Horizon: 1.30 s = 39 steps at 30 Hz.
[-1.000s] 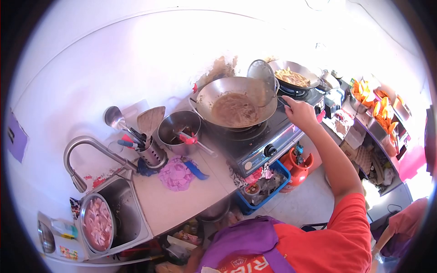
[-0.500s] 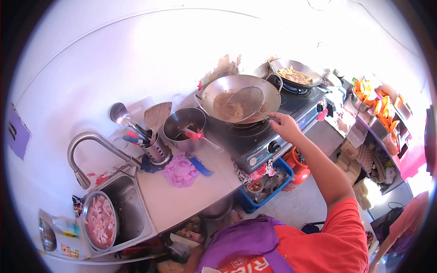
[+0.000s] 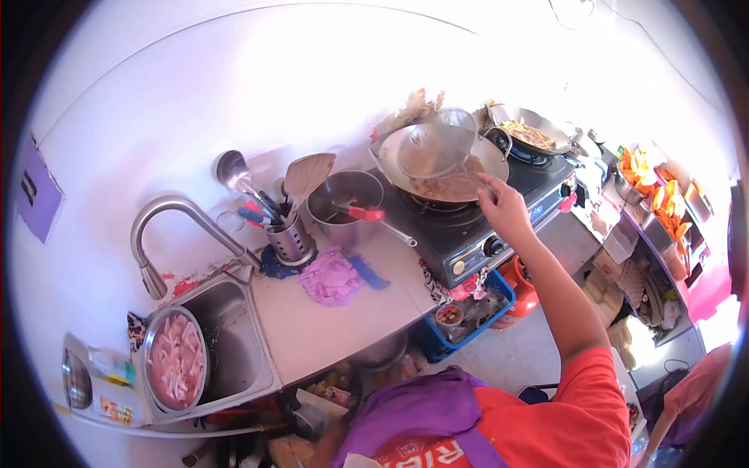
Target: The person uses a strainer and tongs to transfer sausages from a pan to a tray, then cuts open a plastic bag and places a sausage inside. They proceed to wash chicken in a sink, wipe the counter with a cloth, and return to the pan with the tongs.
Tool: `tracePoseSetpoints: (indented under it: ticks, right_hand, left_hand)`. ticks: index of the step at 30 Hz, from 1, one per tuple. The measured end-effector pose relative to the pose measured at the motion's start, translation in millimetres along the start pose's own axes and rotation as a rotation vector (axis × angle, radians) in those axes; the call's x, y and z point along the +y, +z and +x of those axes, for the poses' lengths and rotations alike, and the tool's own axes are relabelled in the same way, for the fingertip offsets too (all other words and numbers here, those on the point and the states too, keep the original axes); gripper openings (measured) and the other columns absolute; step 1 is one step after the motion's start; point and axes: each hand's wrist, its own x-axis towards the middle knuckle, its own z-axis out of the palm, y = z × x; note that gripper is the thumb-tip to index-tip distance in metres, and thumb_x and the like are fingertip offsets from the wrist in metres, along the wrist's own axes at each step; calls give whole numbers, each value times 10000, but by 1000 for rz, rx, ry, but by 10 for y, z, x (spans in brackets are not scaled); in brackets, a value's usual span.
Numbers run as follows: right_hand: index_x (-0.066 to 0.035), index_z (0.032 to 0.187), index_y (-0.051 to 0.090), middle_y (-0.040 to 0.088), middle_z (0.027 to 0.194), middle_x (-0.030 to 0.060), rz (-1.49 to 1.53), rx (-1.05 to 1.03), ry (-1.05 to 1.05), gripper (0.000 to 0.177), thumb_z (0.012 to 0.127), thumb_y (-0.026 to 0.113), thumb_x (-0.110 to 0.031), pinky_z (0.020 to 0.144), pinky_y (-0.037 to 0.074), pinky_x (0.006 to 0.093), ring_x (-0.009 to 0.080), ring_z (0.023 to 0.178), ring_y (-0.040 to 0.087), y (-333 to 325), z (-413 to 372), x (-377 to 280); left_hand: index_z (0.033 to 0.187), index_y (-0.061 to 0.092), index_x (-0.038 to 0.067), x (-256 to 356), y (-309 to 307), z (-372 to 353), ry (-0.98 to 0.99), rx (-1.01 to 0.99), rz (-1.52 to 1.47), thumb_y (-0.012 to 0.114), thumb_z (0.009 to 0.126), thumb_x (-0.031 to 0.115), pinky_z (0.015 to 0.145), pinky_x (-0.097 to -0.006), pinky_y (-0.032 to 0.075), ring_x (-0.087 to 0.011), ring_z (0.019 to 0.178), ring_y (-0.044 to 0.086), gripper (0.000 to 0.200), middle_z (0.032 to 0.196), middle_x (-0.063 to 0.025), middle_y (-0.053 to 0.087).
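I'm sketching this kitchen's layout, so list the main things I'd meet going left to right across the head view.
Purple sheet on the wall, bowl of raw meat, utensil holder, steel pot, mesh strainer, pan of yellowish strips, orange pieces.

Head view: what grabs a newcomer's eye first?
Likely the round strainer, held over the big wok on the stove by the right hand. Next, probably the pale pink pieces, perhaps raw meat, in a round bowl at the sink, lower left. The bright orange pieces heaped at the right also stand out.
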Motion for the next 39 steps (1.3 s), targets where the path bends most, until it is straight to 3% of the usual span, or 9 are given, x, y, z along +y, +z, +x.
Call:
tracePoseSetpoints:
  ticks: [2, 6, 12, 16, 20, 30, 35, 38, 39]
  right_hand:
    - [-59, 1147, 584, 518, 566, 95, 20, 64, -131, 335, 824, 574, -149, 531, 403, 293, 158, 503, 463, 84, 31, -297]
    - [-95, 1163, 555, 607, 686, 159, -217, 95, -320, 319, 849, 517, -136, 601, 479, 385, 298, 641, 610, 576, 73, -637]
    - [-180, 1180, 549, 589, 857, 127, -457, -287, -437, 405, 808, 463, -43, 674, 485, 432, 321, 789, 611, 1225, -13, -529]
    - [-171, 1132, 528, 566, 926, 146, -514, -247, -403, 323, 815, 563, -225, 694, 496, 419, 324, 841, 607, 1079, 20, -806]
    - [-201, 1181, 529, 562, 937, 143, -648, -406, -466, 347, 835, 511, -178, 687, 499, 406, 318, 825, 612, 1189, 30, -643]
    - [-241, 1209, 541, 554, 879, 125, -596, -198, -483, 438, 821, 456, -57, 662, 505, 407, 300, 781, 622, 1056, 78, -734]
    - [-245, 1208, 546, 559, 897, 124, -599, -261, -517, 435, 826, 442, -64, 668, 503, 415, 314, 781, 620, 1072, 29, -657]
    - [-247, 1210, 544, 559, 901, 125, -580, -239, -543, 432, 830, 439, -70, 674, 504, 415, 317, 785, 620, 1070, 72, -640]
    - [-247, 1209, 544, 558, 902, 126, -574, -241, -559, 430, 831, 439, -73, 676, 504, 415, 317, 786, 620, 1075, 61, -613]
  left_hand:
    - [1135, 578, 74, -80, 5, -32, -7, -1, -6, 434, 850, 414, 883, -431, 429, -364, 1042, 554, 466, 1124, -206, 581]
    - [1138, 576, 75, -126, -54, -74, -9, 2, -16, 428, 854, 414, 881, -432, 429, -365, 1042, 555, 466, 1125, -207, 581]
    - [1142, 572, 76, -139, 21, -90, -9, 20, -57, 420, 859, 414, 878, -434, 430, -367, 1042, 555, 466, 1126, -208, 580]
    - [1144, 570, 77, -181, 192, -205, -36, 14, -89, 414, 862, 414, 877, -436, 431, -368, 1042, 555, 466, 1127, -209, 579]
    - [1147, 568, 78, -257, 314, -370, -67, -17, -113, 409, 866, 414, 875, -437, 431, -369, 1042, 555, 466, 1128, -210, 578]
    - [1154, 562, 80, -127, 131, -451, -145, 0, -253, 395, 874, 414, 870, -441, 433, -372, 1041, 555, 467, 1130, -212, 576]
    - [1161, 548, 65, -60, 40, -190, 29, 58, -40, 385, 866, 451, 857, -448, 438, -377, 1032, 562, 512, 1095, -217, 593]
    - [1190, 526, 57, -156, 261, 23, -63, 75, -63, 546, 791, 259, 880, -414, 450, -341, 1030, 574, 448, 1087, -226, 592]
    - [1170, 544, 66, -129, 253, -35, -41, 47, -66, 514, 806, 316, 864, -423, 450, -351, 1028, 573, 442, 1088, -219, 595]
